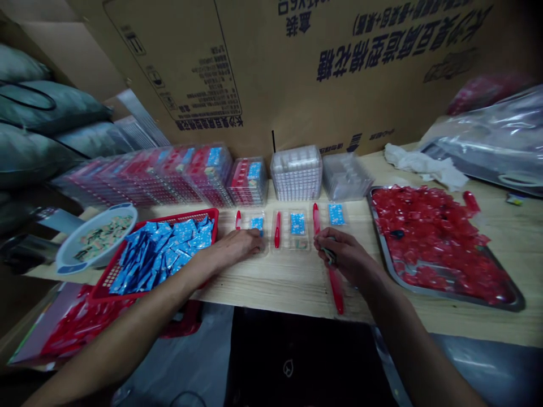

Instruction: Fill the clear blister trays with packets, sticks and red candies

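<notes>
My left hand (241, 244) is over the left clear plastic tray (262, 244), its fingers bent together and their tips hidden against it. This tray holds a blue packet (257, 224) and a red stick-like piece (238, 219). In the middle tray (286, 246) lie a red stick (277, 230), a blue packet (297, 224) and a small pale piece (302, 244). My right hand (348, 255) is closed around small pale-and-green pieces (329, 255), by the right tray with its blue packet (335, 214) and red stick (315, 217). Another red stick (336, 291) lies below that hand.
At left are a red basket of blue packets (163, 254) and a bowl (129, 217) of small pale-green pieces. Filled trays (207, 175) and stacked clear trays (297, 172) line the back. A metal tray (392, 265) of red pieces stands right. Cardboard (271, 85) rises behind.
</notes>
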A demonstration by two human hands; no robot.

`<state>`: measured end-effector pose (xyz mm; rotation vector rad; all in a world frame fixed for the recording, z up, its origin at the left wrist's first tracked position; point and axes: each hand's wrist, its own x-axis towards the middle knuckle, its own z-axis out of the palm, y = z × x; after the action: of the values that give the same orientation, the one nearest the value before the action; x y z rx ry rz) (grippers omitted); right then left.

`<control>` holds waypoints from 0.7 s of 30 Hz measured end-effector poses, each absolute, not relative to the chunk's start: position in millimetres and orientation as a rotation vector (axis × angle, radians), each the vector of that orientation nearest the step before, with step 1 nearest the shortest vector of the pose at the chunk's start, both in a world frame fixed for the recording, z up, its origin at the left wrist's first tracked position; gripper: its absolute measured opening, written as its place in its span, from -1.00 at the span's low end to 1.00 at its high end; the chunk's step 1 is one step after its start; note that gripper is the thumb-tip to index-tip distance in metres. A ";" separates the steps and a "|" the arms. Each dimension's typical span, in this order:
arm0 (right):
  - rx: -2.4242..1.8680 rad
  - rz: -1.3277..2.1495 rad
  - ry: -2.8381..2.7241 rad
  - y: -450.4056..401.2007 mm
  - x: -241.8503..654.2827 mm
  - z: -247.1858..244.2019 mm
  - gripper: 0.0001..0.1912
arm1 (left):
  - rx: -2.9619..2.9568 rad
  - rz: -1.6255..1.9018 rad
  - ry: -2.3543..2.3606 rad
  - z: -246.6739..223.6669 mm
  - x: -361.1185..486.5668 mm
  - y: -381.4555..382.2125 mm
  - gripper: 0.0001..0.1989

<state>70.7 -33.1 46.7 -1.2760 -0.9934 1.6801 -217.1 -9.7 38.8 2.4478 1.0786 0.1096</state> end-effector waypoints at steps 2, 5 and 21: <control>-1.282 1.667 -0.985 -33.1 71.9 46.5 -0.64 | 2.482 0.023 1.081 42.5 -215.8 -8.9 -0.78; -1.278 1.647 -0.987 -33.1 74.8 45.8 -0.63 | 2.522 -0.063 1.065 42.7 -215.9 -6.4 -0.78; -1.306 1.637 -1.004 -32.1 75.4 45.4 -0.63 | 2.053 0.401 1.444 16.0 -231.8 -5.4 -0.82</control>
<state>75.4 -32.1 45.4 -1.3063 -1.0039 1.6369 -231.8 -5.4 16.0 2.0535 1.4439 0.4014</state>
